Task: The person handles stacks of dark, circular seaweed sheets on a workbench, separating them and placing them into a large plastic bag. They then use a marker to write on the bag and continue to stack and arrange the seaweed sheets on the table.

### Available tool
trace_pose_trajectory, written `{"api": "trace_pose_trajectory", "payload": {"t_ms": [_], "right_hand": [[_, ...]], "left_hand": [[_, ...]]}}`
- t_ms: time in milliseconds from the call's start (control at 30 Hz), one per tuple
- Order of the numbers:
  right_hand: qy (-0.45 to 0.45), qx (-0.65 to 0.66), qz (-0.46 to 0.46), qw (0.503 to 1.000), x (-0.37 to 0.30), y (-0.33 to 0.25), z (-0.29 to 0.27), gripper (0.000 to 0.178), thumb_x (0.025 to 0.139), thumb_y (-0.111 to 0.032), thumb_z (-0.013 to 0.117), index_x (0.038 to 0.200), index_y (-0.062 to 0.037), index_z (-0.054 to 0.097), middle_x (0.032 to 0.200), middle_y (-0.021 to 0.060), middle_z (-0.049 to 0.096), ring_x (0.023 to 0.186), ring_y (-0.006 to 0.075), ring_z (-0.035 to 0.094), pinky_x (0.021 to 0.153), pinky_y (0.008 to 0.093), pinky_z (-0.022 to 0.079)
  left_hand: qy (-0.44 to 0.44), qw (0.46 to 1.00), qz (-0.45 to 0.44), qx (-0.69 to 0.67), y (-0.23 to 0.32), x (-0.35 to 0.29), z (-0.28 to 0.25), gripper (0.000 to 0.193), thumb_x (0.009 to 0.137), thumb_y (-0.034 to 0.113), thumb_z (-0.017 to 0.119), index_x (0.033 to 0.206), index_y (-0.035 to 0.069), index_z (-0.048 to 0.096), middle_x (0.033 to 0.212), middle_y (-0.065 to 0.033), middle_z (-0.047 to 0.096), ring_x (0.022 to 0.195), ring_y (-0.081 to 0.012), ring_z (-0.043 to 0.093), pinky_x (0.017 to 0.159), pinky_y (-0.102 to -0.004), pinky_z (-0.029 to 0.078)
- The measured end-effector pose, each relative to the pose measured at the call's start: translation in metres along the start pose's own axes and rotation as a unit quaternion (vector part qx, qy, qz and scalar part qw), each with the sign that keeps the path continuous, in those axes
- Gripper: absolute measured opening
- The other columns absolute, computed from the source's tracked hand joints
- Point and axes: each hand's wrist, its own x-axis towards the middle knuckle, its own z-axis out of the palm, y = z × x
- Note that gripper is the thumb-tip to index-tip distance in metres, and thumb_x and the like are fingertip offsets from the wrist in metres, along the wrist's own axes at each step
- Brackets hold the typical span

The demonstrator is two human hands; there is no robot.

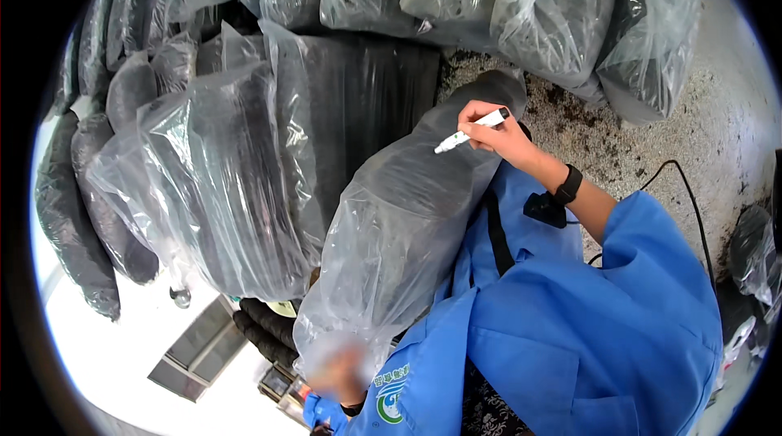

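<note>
My right hand [491, 133] is closed around a white marker pen [468, 133] with a dark end. The pen's pale, narrow end points down and left, over a long dark bundle in a clear plastic bag [391, 216]. Whether the pen touches the plastic I cannot tell. This bag lies along my front, with loose, wrinkled plastic toward its lower end. My left hand [336, 367] is at that lower end, against the plastic. Its fingers are blurred, so their grip does not show.
Large dark bagged bundles [220, 175] lie stacked to the left, and a row of similar bags [554, 17] runs across the far side. A black cable [692, 192] curves over the speckled floor [611, 139]. More dark bags [753, 253] lie at the far right.
</note>
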Motion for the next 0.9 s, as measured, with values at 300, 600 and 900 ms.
{"api": "trace_pose_trajectory", "payload": {"t_ms": [300, 600, 900], "right_hand": [[-0.088, 0.008, 0.104, 0.991, 0.004, 0.025, 0.007, 0.011, 0.086, -0.015, 0.062, 0.088, -0.0047, 0.063, 0.065, -0.0006, 0.058, 0.057, 0.0029, 0.049, 0.051, 0.0184, 0.035], [-0.048, -0.036, 0.054, 0.997, 0.014, 0.041, 0.007, 0.010, 0.087, -0.015, 0.059, 0.088, -0.0052, 0.063, 0.066, 0.0000, 0.059, 0.052, 0.0030, 0.046, 0.047, 0.0205, 0.033], [-0.013, -0.030, 0.090, 0.995, 0.020, 0.051, -0.001, 0.012, 0.088, -0.016, 0.059, 0.090, -0.0042, 0.062, 0.065, -0.0006, 0.059, 0.050, 0.0020, 0.043, 0.046, 0.0194, 0.032]], "left_hand": [[0.004, 0.998, -0.054, 0.029, 0.014, -0.026, -0.018, 0.029, 0.070, 0.000, 0.068, 0.086, 0.010, 0.045, 0.081, -0.0023, 0.049, 0.069, -0.0160, 0.048, 0.059, -0.0339, 0.041], [0.002, 0.996, -0.065, 0.059, 0.027, -0.024, -0.025, 0.032, 0.068, 0.002, 0.068, 0.093, 0.008, 0.048, 0.086, -0.0043, 0.052, 0.074, -0.0187, 0.051, 0.064, -0.0349, 0.044], [0.001, 0.995, -0.073, 0.071, 0.032, -0.022, -0.029, 0.037, 0.067, 0.005, 0.067, 0.100, 0.006, 0.051, 0.091, -0.0063, 0.055, 0.080, -0.0213, 0.054, 0.070, -0.0360, 0.046]]}}
